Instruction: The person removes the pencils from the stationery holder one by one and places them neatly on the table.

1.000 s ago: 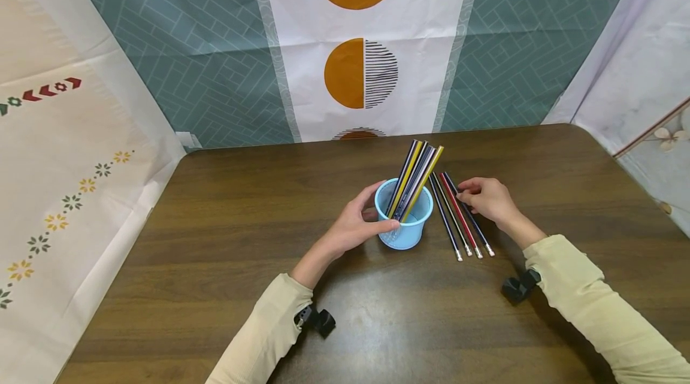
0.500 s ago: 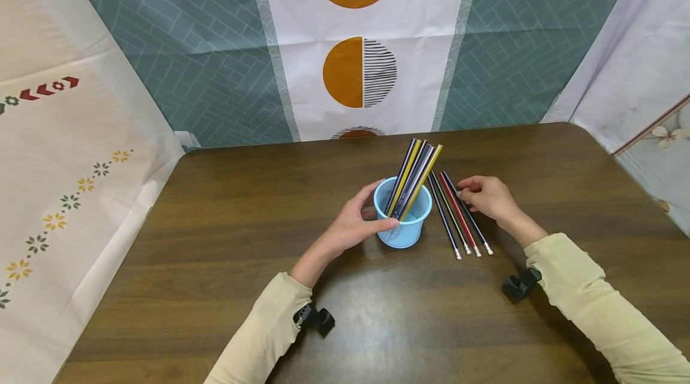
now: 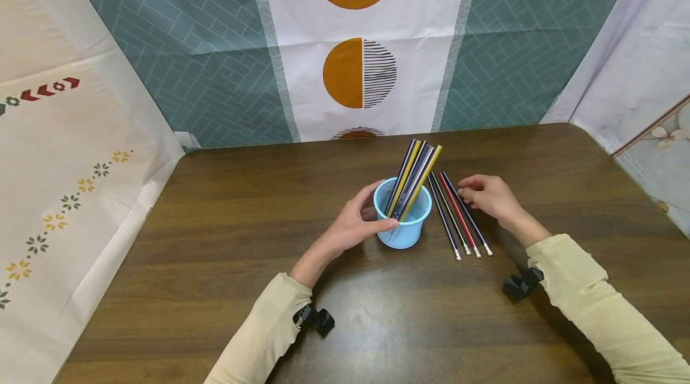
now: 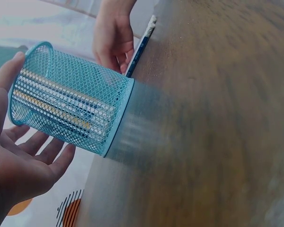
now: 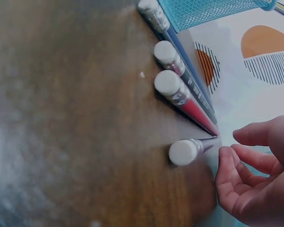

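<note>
My left hand (image 3: 356, 225) holds a light blue mesh pencil cup (image 3: 401, 239) upright on the table, thumb on the near side and fingers round the far side. Several pencils (image 3: 414, 179), yellow, dark and pale, lean inside it. Right of the cup lies a row of pencils with white erasers toward me: a dark blue pencil (image 3: 444, 216), a dark one, a red pencil (image 3: 460, 216) and another dark blue pencil (image 3: 480, 235). Beside that last pencil hovers my right hand (image 3: 487, 197), fingers loosely bent; in the right wrist view its thumb and fingertips stand apart with nothing between them.
A brown wooden table (image 3: 226, 222) bears everything. Behind it hangs a green and white patterned cloth (image 3: 215, 72), with a cream cloth (image 3: 70, 162) on the left. Each wrist carries a small black camera.
My right hand has drawn back very slightly to the right of the pencil row. The left hand, cup and pencils stay where they were.
</note>
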Demonstrator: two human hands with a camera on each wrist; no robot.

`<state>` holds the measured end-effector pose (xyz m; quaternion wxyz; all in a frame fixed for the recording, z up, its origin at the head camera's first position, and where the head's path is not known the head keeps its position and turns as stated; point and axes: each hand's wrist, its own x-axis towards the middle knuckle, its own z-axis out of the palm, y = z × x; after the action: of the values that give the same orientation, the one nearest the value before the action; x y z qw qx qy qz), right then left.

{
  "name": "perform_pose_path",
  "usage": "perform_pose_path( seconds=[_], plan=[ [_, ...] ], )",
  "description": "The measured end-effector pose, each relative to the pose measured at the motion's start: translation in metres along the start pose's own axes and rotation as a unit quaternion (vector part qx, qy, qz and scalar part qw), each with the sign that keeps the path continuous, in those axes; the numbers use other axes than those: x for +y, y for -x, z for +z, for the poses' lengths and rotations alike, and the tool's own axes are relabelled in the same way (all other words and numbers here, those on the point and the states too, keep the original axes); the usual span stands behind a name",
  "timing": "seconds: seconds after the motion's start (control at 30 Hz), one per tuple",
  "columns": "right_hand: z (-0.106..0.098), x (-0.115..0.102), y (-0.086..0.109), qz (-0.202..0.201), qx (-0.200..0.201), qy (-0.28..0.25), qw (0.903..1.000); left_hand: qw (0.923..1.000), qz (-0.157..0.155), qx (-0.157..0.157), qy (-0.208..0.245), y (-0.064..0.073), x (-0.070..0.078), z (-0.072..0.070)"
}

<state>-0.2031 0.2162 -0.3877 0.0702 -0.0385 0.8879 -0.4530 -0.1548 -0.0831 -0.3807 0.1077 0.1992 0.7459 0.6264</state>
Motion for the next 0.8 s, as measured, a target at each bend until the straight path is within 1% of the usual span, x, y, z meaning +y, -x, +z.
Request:
perform_pose_path(
  seconds=[0.2, 0.3, 0.57, 0.8],
  plan=[
    [-0.002, -0.003, 0.001, -0.016, 0.015, 0.009, 0.9997, 1.0000, 0.008, 0.004, 0.002, 0.000, -0.002, 0.000],
    [-0.003, -0.007, 0.002, -0.026, 0.017, 0.005, 0.9995, 0.9999, 0.010, 0.006, 0.000, 0.001, -0.002, 0.000],
    [-0.002, -0.019, 0.007, -0.036, 0.012, -0.012, 0.9992, 1.0000, 0.001, 0.007, -0.005, 0.001, -0.003, 0.000],
    [-0.002, -0.031, 0.011, -0.051, 0.005, -0.024, 0.9984, 1.0000, 0.004, 0.008, -0.001, 0.001, -0.002, 0.000]
  ],
)
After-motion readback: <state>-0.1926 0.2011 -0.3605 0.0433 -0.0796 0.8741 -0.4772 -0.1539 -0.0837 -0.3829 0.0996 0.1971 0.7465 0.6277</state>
